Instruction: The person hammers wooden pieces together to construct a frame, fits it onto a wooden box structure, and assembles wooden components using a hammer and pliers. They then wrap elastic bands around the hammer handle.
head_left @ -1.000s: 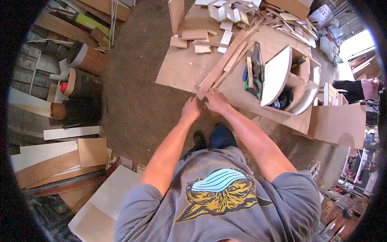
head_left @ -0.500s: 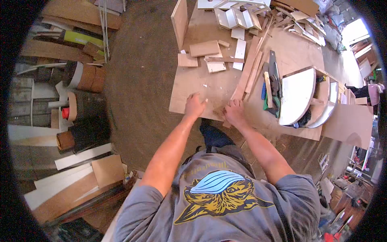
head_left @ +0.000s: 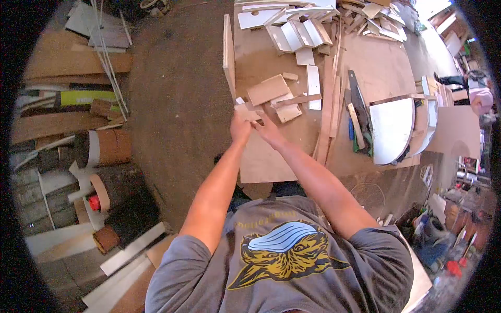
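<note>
My left hand (head_left: 240,129) grips a small flat wooden block (head_left: 248,111) at the left edge of the work board. From the other side, my right hand (head_left: 268,131) reaches to the same block, its fingers closed at the block's near right corner. Just beyond lie a larger light-brown wooden block (head_left: 267,89), a thin brown strip (head_left: 298,100) and a pale offcut (head_left: 288,113), partly overlapping. A narrow white piece (head_left: 313,87) lies farther right.
An upright panel (head_left: 229,57) stands at the board's left edge. Long wood strips (head_left: 327,104), a handsaw (head_left: 358,88) and a white curved shelf unit (head_left: 392,130) are on the right. Several offcuts (head_left: 365,21) are heaped at the back. Rolls of material (head_left: 112,147) sit at left.
Both hands have moved forward and left from the board's near edge to the small wooden block. My right hand has left the long strips. The camera view has shifted.
</note>
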Demonstrator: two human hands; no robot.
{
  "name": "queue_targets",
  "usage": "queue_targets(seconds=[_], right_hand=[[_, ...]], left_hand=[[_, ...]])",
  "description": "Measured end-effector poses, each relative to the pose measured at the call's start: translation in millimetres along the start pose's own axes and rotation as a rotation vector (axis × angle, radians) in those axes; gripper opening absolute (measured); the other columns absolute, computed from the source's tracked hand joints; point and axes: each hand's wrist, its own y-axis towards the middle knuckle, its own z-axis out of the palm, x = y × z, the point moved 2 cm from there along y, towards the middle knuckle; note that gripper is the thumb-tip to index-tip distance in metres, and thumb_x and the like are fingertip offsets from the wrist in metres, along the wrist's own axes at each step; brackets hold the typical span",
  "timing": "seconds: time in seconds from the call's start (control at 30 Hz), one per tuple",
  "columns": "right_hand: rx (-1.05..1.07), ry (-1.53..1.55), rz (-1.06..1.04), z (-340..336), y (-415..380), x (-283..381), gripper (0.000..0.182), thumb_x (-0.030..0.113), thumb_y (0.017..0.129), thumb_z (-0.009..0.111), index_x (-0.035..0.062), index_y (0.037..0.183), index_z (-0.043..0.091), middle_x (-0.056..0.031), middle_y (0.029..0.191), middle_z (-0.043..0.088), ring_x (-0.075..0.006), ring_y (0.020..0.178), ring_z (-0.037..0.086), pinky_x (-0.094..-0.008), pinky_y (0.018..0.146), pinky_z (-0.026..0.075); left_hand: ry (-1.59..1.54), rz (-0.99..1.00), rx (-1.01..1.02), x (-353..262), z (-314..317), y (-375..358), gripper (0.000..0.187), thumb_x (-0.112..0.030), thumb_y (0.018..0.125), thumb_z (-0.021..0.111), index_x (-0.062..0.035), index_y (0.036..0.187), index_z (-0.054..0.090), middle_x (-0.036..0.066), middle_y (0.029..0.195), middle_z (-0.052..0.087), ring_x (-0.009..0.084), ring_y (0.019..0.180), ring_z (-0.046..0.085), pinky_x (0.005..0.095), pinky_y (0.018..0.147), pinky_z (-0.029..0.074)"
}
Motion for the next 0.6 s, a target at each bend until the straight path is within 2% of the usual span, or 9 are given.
queue_targets(seconds=[0.07, 0.13, 0.23, 0.3, 0.33, 0.4, 0.43, 0.53, 0.6], right_hand=[[-0.112, 0.187, 0.011, 27, 19, -18, 0.062, 0.023, 0.098, 0.067, 0.0014, 0.151, 0.043, -0.0155, 0.117, 0.068, -0.0240, 0.102, 0.066, -0.0382, 0.092, 0.053], [-0.258, 0.329, 0.008, 39, 25, -33, 0.059, 0.021, 0.099, 0.066, -0.0014, 0.149, 0.045, -0.0140, 0.115, 0.067, -0.0206, 0.100, 0.065, -0.0365, 0.091, 0.052], [-0.501, 0.415, 0.198, 39, 19, -12, 0.055, 0.022, 0.097, 0.067, -0.0030, 0.143, 0.052, -0.0153, 0.112, 0.067, -0.0219, 0.102, 0.064, -0.0371, 0.093, 0.051], [-0.742, 0.109, 0.112, 41, 29, -32, 0.049, 0.022, 0.096, 0.068, -0.0025, 0.137, 0.057, -0.0162, 0.110, 0.067, -0.0242, 0.100, 0.064, -0.0377, 0.093, 0.051], [-0.853, -0.044, 0.063, 48, 40, -34, 0.047, 0.023, 0.095, 0.068, -0.0023, 0.134, 0.060, -0.0166, 0.110, 0.066, -0.0253, 0.099, 0.064, -0.0380, 0.093, 0.051], [-0.934, -0.156, 0.072, 63, 37, 18, 0.043, 0.024, 0.094, 0.068, -0.0015, 0.128, 0.062, -0.0175, 0.112, 0.066, -0.0267, 0.101, 0.064, -0.0385, 0.092, 0.052], [-0.971, -0.211, 0.085, 72, 32, 43, 0.041, 0.024, 0.094, 0.069, -0.0011, 0.126, 0.063, -0.0180, 0.113, 0.066, -0.0274, 0.102, 0.064, -0.0388, 0.092, 0.052], [-0.963, -0.032, -0.006, 114, 43, 83, 0.040, 0.032, 0.094, 0.065, 0.0034, 0.122, 0.064, -0.0204, 0.112, 0.068, -0.0378, 0.108, 0.063, -0.0482, 0.098, 0.047], [-0.918, 0.086, 0.094, 141, 63, 98, 0.038, 0.031, 0.095, 0.064, 0.0053, 0.123, 0.064, -0.0208, 0.110, 0.068, -0.0394, 0.106, 0.064, -0.0483, 0.096, 0.048]], left_hand=[[0.111, -0.035, 0.189, -55, -28, -32, 0.046, -0.023, 0.090, 0.065, -0.0062, 0.132, 0.063, 0.022, 0.131, 0.065, 0.0390, 0.121, 0.063, 0.0469, 0.101, 0.049], [0.082, 0.118, 0.183, -9, -1, -18, 0.035, -0.025, 0.090, 0.065, -0.0101, 0.121, 0.070, 0.019, 0.115, 0.072, 0.0382, 0.109, 0.069, 0.0476, 0.091, 0.053], [0.057, 0.126, 0.432, -7, -21, -18, 0.036, -0.029, 0.090, 0.067, -0.0096, 0.121, 0.072, 0.021, 0.112, 0.072, 0.0386, 0.107, 0.069, 0.0467, 0.092, 0.052], [0.035, 0.152, 0.573, -18, -56, -13, 0.037, -0.031, 0.090, 0.068, -0.0076, 0.119, 0.073, 0.022, 0.110, 0.072, 0.0377, 0.105, 0.070, 0.0458, 0.091, 0.053], [0.030, 0.153, 0.587, -17, -70, 0, 0.039, -0.032, 0.091, 0.068, -0.0060, 0.119, 0.073, 0.022, 0.109, 0.072, 0.0370, 0.104, 0.070, 0.0451, 0.091, 0.053], [0.022, 0.145, 0.615, 0, -88, 26, 0.042, -0.034, 0.091, 0.069, -0.0029, 0.119, 0.073, 0.024, 0.108, 0.072, 0.0354, 0.103, 0.071, 0.0439, 0.090, 0.053], [-0.088, 0.284, 0.479, 20, -87, 42, 0.044, -0.035, 0.092, 0.069, 0.0011, 0.117, 0.072, 0.023, 0.100, 0.074, 0.0315, 0.093, 0.072, 0.0422, 0.084, 0.054], [-0.133, 0.263, 0.423, -10, -137, 70, 0.044, -0.036, 0.092, 0.070, 0.0004, 0.116, 0.072, 0.019, 0.095, 0.075, 0.0295, 0.087, 0.072, 0.0415, 0.081, 0.054], [-0.232, 0.287, 0.419, 8, -136, 105, 0.043, -0.037, 0.094, 0.070, 0.0005, 0.114, 0.072, 0.017, 0.093, 0.075, 0.0248, 0.081, 0.071, 0.0387, 0.078, 0.054]])
